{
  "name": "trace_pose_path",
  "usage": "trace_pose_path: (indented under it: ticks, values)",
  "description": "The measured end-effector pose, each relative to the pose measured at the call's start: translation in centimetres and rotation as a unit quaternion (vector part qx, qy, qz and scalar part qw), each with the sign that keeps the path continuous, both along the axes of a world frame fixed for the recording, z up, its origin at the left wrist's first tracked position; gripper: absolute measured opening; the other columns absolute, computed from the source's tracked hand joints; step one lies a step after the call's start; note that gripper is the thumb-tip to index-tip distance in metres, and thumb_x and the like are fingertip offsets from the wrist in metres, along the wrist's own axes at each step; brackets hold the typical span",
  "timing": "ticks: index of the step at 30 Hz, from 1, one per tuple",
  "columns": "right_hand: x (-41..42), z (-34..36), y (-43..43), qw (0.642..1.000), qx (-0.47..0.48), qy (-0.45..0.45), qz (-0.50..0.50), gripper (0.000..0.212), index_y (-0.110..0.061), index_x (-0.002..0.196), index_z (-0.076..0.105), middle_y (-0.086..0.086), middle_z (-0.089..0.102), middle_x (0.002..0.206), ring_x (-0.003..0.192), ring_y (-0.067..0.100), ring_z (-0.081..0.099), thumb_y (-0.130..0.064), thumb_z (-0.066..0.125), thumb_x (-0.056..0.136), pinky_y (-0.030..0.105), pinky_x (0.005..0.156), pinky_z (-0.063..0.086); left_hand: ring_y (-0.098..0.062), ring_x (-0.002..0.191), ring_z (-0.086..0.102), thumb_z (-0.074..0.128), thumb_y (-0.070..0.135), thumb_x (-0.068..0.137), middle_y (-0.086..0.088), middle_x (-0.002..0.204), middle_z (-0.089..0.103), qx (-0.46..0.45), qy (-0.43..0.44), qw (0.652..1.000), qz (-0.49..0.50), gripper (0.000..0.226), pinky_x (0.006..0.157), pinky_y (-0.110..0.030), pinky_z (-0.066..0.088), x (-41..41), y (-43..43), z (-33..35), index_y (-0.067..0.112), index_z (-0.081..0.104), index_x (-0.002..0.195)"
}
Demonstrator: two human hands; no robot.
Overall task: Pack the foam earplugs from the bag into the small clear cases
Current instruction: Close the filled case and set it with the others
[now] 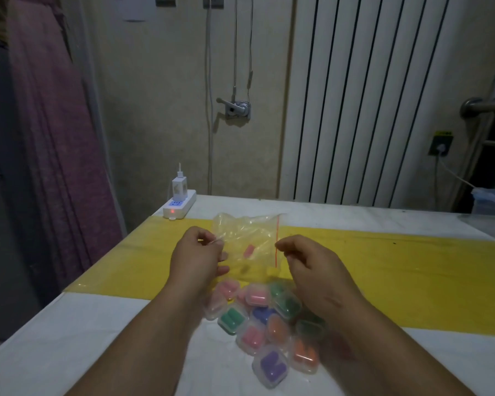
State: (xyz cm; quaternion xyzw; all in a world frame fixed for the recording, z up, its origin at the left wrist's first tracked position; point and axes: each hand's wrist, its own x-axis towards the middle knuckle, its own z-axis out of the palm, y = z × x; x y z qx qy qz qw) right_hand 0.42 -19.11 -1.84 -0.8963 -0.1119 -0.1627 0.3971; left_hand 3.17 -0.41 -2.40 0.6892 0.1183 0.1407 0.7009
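1. Two hands hold a clear bag (247, 234) over the far part of the surface (69, 338): the left hand (197, 254) pinches its left edge between thumb and forefinger, and the right hand (312, 271) pinches the edge that carries the red seal strip.
2. One pink earplug (249, 250) shows through the crumpled plastic near the bag's middle. A yellowish piece (272, 271) sits at its lower corner, too blurred to name.
3. Many small clear cases (287, 304) lie in a tight cluster between the forearms, just nearer the person than the bag. They are already filled with pink, green, blue, orange and purple plugs.
4. A purple case (272, 367) lies closest to the person, with an orange case (303, 354) touching it on the right.
5. The right wrist overlaps the cluster's right side and hides part of a green case there.
6. A yellow sheet (397, 278) runs across the surface under the bag.
7. A white power strip (180, 207) with a lit red switch sits at the far left corner, a charger (179, 185) plugged into it, well apart from the hands.
8. Behind the surface stand a white radiator (369, 95), a metal lever fitting (236, 108) on the wall and a purple cloth (55, 138) hanging at the left.
9. A pale plastic container (493, 202) stands past the far right edge.
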Motion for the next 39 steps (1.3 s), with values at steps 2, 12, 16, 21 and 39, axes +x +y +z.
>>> trace_pose_path:
  ticks: [2,12,16,21,39]
  values:
    - [-0.1,0.3,-0.1,0.999,0.041,-0.014,-0.021,0.029,-0.031,0.107,0.063,-0.016,0.066,0.106,0.103,0.007,0.060,-0.009,0.046,0.097,0.024,0.088,0.047,-0.023,0.067,0.064,0.056,-0.003,0.091,-0.020,0.099,0.063,-0.085,-0.001,0.996,-0.038,0.016,0.063,-0.036,0.060,-0.2,-0.5,0.5,0.011,0.048,0.088]
    - [-0.6,1.7,-0.3,0.997,-0.016,-0.014,-0.068,0.020,-0.023,0.092,0.074,-0.014,0.069,0.098,0.085,-0.007,0.063,-0.007,0.061,0.089,0.013,0.079,0.048,-0.032,0.079,0.068,0.037,-0.018,0.084,-0.023,0.095,0.069,-0.218,0.005,0.963,-0.159,0.029,0.069,-0.034,0.062,-1.1,-1.3,1.6,0.001,0.056,0.094]
    - [-0.6,1.1,0.2,1.000,-0.014,0.004,-0.011,0.009,-0.026,0.096,0.073,-0.015,0.069,0.100,0.090,-0.003,0.064,-0.025,0.067,0.090,0.024,0.086,0.052,-0.026,0.074,0.071,0.047,-0.020,0.084,-0.013,0.087,0.073,-0.187,-0.021,0.960,-0.208,0.029,0.076,-0.035,0.056,-1.4,-1.7,1.1,0.004,0.056,0.098]
    - [-1.0,1.5,0.3,0.996,0.033,0.065,0.054,0.038,-0.016,0.064,0.062,-0.009,0.059,0.083,0.068,-0.010,0.059,-0.022,0.049,0.100,0.007,0.064,0.047,-0.027,0.077,0.070,0.050,-0.018,0.088,-0.021,0.094,0.070,-0.171,-0.038,0.952,-0.252,0.030,0.074,-0.032,0.061,-1.5,-1.8,1.3,0.002,0.049,0.110]
    - [-0.9,1.3,0.2,0.988,-0.154,0.019,0.004,0.017,-0.030,0.078,0.060,-0.002,0.063,0.085,0.077,0.019,0.058,-0.016,0.056,0.087,0.033,0.072,0.050,-0.022,0.077,0.069,0.056,-0.009,0.089,-0.016,0.081,0.066,-0.099,-0.081,0.964,-0.232,0.013,0.068,-0.026,0.060,-1.6,-1.8,1.0,-0.007,0.060,0.101]
